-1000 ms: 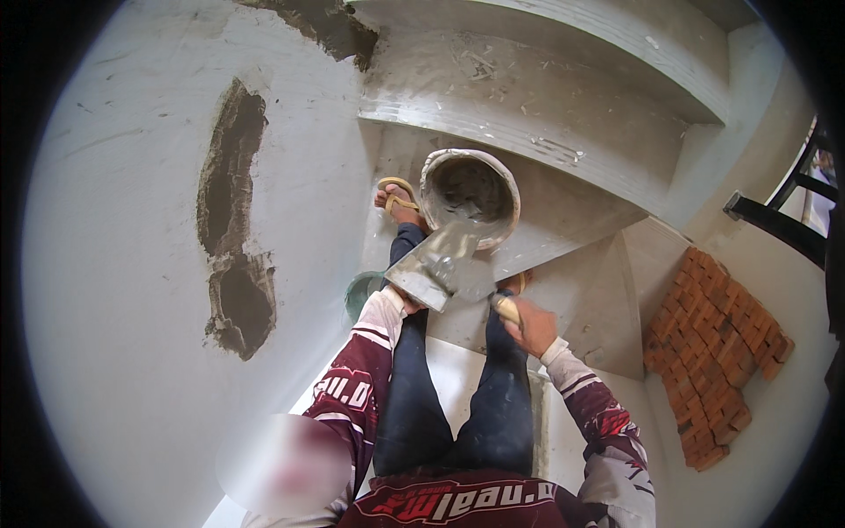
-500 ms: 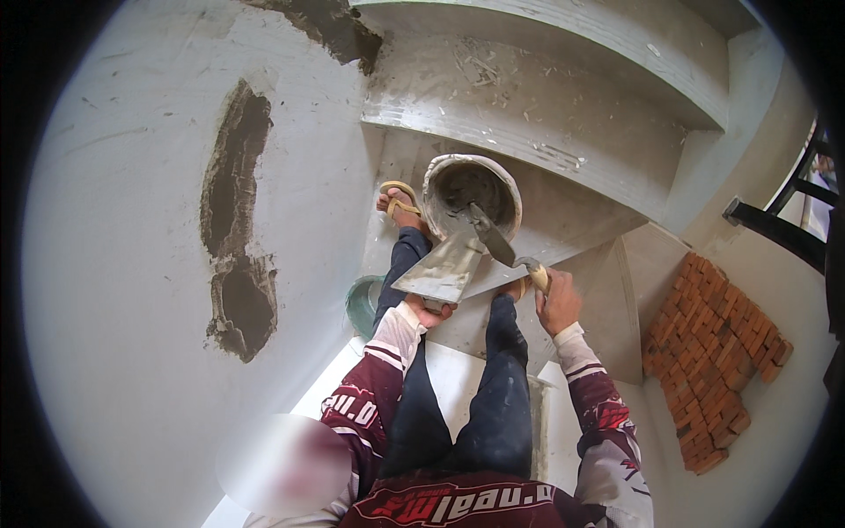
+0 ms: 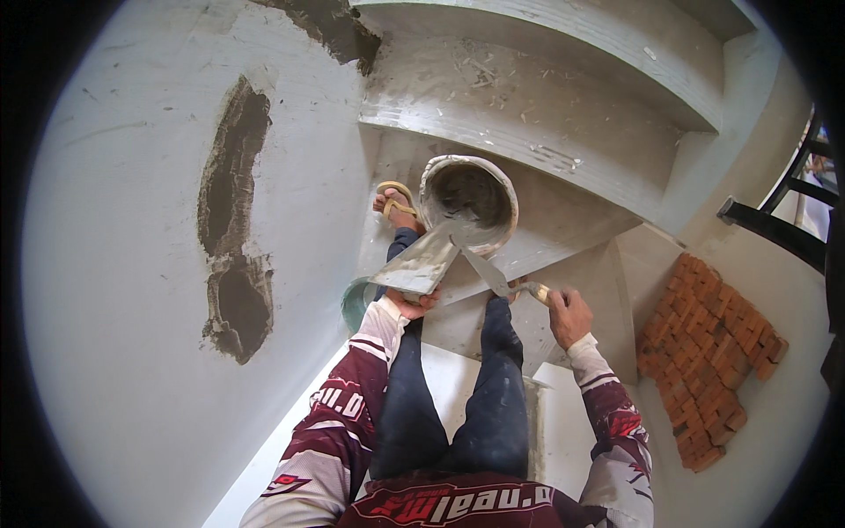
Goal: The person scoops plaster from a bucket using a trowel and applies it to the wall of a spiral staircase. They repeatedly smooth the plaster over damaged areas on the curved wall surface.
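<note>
My left hand [image 3: 412, 304] is closed under a flat metal plastering hawk [image 3: 421, 264], gripping it from below. The hawk's far edge is tilted up against the near rim of a bucket [image 3: 505, 189] that holds grey wet mortar [image 3: 475, 192]. In my right hand [image 3: 570, 317] is the wooden handle of a pointed trowel [image 3: 485, 269]. The trowel's tip lies close to the hawk's right far corner, just in front of the bucket. Whether the two blades touch, I cannot tell.
Curved concrete steps [image 3: 528, 97] rise ahead. On the left, the wall [image 3: 132, 264] has dark mortar patches [image 3: 233, 176]. A green bucket [image 3: 356, 304] stands by my left leg. Stacked bricks [image 3: 704, 352] lie to the right, below a black railing [image 3: 775, 231].
The trowel has come out of the bucket's mouth and swung toward me, its blade now beside the hawk. My right hand has shifted slightly right; the hawk has moved slightly left.
</note>
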Tool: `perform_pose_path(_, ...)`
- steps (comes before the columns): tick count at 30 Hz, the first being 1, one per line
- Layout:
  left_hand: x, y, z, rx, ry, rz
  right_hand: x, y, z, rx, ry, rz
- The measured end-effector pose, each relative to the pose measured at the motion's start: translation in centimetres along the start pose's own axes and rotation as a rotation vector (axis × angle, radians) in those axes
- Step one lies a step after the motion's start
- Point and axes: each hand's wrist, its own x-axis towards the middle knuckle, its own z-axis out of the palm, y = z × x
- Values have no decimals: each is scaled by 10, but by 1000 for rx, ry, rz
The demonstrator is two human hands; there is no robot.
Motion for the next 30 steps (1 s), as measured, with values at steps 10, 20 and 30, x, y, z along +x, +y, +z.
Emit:
perform_pose_path(10, -56, -3, 20, 157, -49, 39, 6, -51, -7, 682, -97, 344)
perform_pose_path(20, -52, -12, -10, 228, -9, 171, -43, -95, 26, 712, -210, 473)
perform_pose_path(30, -91, -44, 33, 281, 241, 642, 31, -18, -29, 209, -272, 363)
